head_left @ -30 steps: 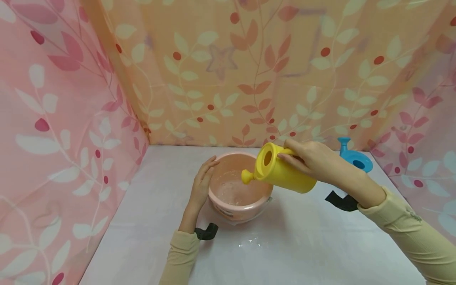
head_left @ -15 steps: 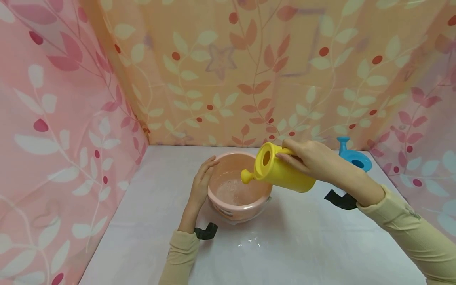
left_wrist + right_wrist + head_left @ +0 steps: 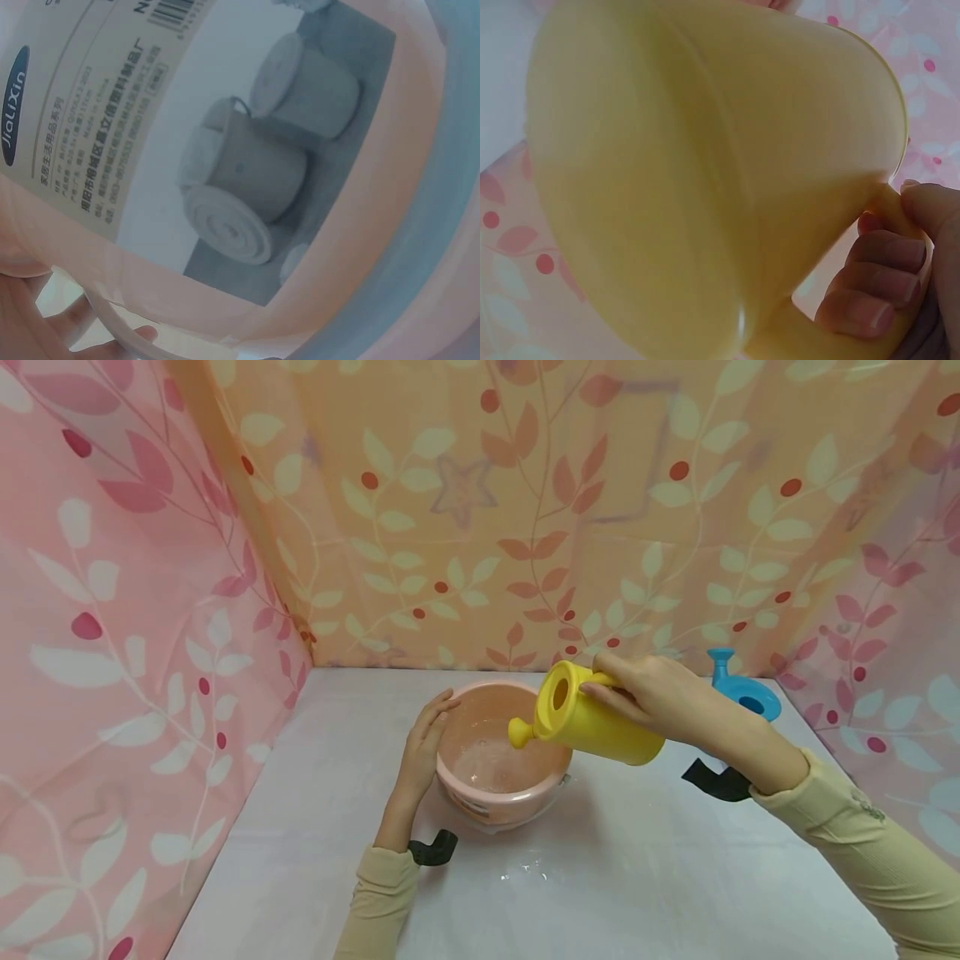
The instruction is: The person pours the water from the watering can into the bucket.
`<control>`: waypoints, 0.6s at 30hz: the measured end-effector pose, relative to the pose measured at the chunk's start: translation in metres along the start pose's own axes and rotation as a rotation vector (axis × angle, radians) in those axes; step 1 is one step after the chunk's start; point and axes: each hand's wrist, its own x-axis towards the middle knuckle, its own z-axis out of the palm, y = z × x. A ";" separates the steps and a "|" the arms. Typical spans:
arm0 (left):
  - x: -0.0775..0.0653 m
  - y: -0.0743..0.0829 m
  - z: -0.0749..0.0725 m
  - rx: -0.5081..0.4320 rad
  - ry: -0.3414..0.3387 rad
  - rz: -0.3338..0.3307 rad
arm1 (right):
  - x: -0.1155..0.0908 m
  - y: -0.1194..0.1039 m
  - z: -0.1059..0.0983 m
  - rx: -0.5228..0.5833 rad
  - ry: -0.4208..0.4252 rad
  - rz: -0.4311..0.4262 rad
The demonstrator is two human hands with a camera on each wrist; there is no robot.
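My right hand [image 3: 652, 693] grips the handle of a yellow watering can [image 3: 600, 727], its fingers curled round the handle in the right wrist view. The can [image 3: 705, 172] is tilted left, its spout head over a pink bucket [image 3: 502, 806]. Inside the bucket lies rippled, bubbly water [image 3: 495, 760]. Against the bucket's left side rests my left hand [image 3: 420, 756], with extended fingers at the rim. In the left wrist view those fingers [image 3: 71, 319] show beside the bucket's handle, and a printed label [image 3: 247, 150] covers much of the wall.
A blue watering can [image 3: 750, 697] stands at the back right, partly behind my right forearm. Water drops [image 3: 525, 870] lie on the white tabletop [image 3: 637, 877] in front of the bucket. Flower-patterned curtains [image 3: 465, 527] enclose the back and sides.
The ripples and bubbles on the bucket's water have shifted. Both hands and the yellow watering can hold nearly the same place.
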 end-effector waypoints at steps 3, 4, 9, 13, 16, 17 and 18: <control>0.000 0.000 0.000 0.000 -0.002 0.000 | 0.000 0.000 0.000 -0.003 0.002 0.004; 0.000 0.000 0.000 0.000 -0.003 -0.001 | -0.001 0.000 0.000 -0.003 0.004 0.004; -0.001 0.001 0.000 -0.003 -0.005 -0.005 | -0.001 0.001 0.001 -0.008 0.009 0.002; -0.001 0.001 0.000 -0.001 -0.007 -0.006 | -0.001 0.001 0.002 -0.007 0.012 0.005; -0.001 0.001 0.000 0.002 -0.006 -0.003 | -0.001 0.001 0.002 -0.009 0.014 0.006; -0.001 0.001 0.000 0.003 -0.005 -0.002 | -0.001 0.001 0.002 -0.010 0.015 0.006; -0.001 0.001 0.000 0.003 -0.004 0.000 | -0.001 0.001 0.002 -0.011 0.015 0.006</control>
